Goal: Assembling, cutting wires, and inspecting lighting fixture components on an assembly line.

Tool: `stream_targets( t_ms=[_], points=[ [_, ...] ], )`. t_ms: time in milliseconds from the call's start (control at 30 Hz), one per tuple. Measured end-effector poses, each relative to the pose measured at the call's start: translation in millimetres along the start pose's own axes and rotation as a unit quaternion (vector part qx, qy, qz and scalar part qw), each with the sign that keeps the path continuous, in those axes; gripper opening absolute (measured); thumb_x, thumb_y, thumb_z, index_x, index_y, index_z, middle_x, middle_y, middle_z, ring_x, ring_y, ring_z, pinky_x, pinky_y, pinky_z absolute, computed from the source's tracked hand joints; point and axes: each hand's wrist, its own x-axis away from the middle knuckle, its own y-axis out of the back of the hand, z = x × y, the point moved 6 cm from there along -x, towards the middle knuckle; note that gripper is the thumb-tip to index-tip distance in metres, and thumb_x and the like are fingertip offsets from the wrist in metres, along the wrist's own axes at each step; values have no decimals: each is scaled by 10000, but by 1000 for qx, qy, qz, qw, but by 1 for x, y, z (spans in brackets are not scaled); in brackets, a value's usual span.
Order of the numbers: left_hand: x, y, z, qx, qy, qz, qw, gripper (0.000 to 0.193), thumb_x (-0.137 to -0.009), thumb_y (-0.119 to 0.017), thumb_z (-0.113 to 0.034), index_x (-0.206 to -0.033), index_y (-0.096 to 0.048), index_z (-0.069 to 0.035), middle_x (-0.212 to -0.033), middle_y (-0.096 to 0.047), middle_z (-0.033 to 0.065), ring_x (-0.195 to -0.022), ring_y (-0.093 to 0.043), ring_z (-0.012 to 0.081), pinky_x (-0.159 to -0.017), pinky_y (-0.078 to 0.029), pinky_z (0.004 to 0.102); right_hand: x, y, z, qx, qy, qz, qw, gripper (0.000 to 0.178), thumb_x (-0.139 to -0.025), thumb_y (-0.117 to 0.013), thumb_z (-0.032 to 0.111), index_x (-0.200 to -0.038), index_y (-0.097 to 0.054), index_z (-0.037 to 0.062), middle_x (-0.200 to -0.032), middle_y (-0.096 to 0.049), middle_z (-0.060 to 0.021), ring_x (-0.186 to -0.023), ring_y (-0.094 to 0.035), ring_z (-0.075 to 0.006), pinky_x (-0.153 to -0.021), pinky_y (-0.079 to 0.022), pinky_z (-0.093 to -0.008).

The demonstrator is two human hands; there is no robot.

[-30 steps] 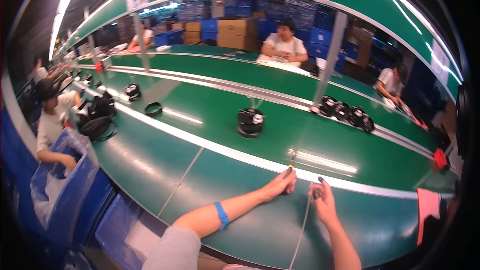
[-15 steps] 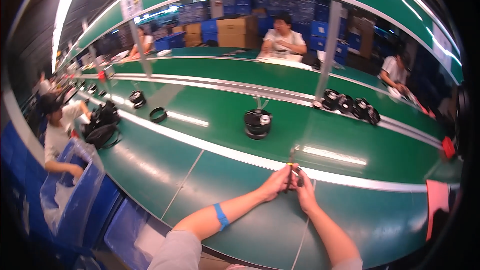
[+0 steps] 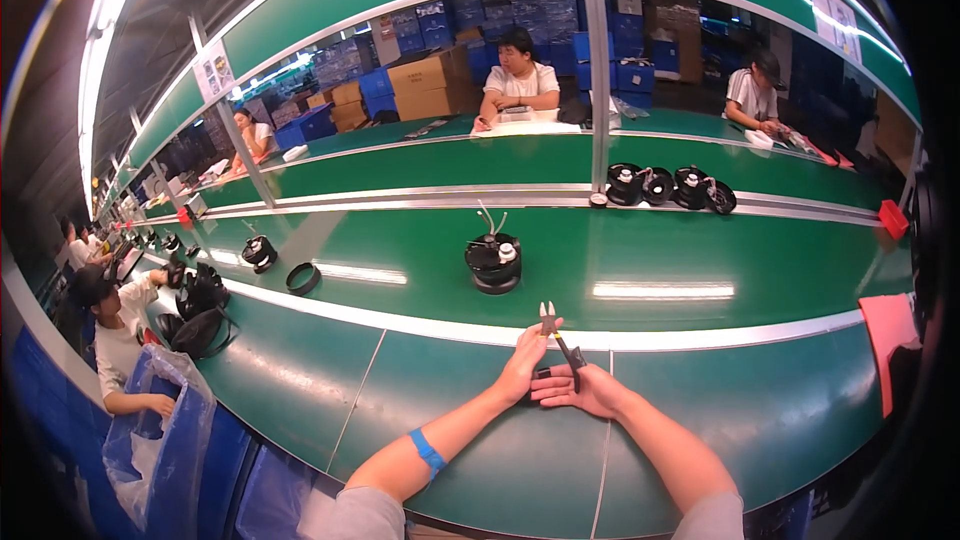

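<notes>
A pair of cutting pliers [image 3: 548,320] with bright jaws and dark handles is between my hands above the near worktop, jaws upward and slightly apart. My left hand [image 3: 521,365] is closed around the pliers near their joint. My right hand [image 3: 592,392] holds the handles, its palm turned up and its fingers reaching left toward my left hand. Part of one handle is hidden by the fingers. Beyond the pliers, a round black housing [image 3: 494,264] with a white part and upright pale wires stands on the green belt.
A black ring [image 3: 302,279] and another black housing [image 3: 259,254] are farther left on the belt. Several black units [image 3: 675,187] line the far rail. Pink sheet [image 3: 889,340] hangs at right. A co-worker [image 3: 125,325] sits left, beside a plastic-lined blue bin [image 3: 165,420].
My hands and the pliers have shifted slightly left. The pliers have tilted, showing their jaws, and my right palm has turned upward. The whole view has swung a little right.
</notes>
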Motion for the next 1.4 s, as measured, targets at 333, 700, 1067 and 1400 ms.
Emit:
stream_targets(
  t_ms=[333,700,1067,1400],
  points=[
    [4,-11,-16,-297,-121,7,947,732,-986,-198,-565,-1435,-264,10,-1403,-319,220,-1300,-298,367,-1100,-234,450,-3,1,-5,13,95,11,995,535,-962,-479,409,-1379,-391,85,-1058,-594,-127,-943,-576,-230,-805,-446,-323],
    [-76,72,38,171,236,-230,929,752,-894,-497,-623,-1379,-282,-90,-1215,-469,191,-979,-599,317,-802,-547,398,-3,24,17,41,252,-134,958,376,-999,-421,281,-1301,-492,70,-814,-566,-36,-694,-525,-109,-641,-428,-228],
    [-106,91,41,175,147,-158,961,268,-955,-478,-119,-1171,-452,37,-1048,-580,209,-911,-649,301,-797,-582,314,-8,31,15,51,210,-127,968,422,-985,-318,260,-1349,-435,81,-841,-576,-65,-653,-593,-162,-566,-452,-283],
    [14,26,-40,80,310,93,943,516,-964,-480,-118,-1446,-301,-78,-1217,-581,119,-1067,-620,230,-978,-480,365,105,-16,160,362,348,-211,839,346,-967,-491,205,-1275,-516,50,-844,-618,-26,-628,-499,-71,-565,-416,-223]
  ],
)
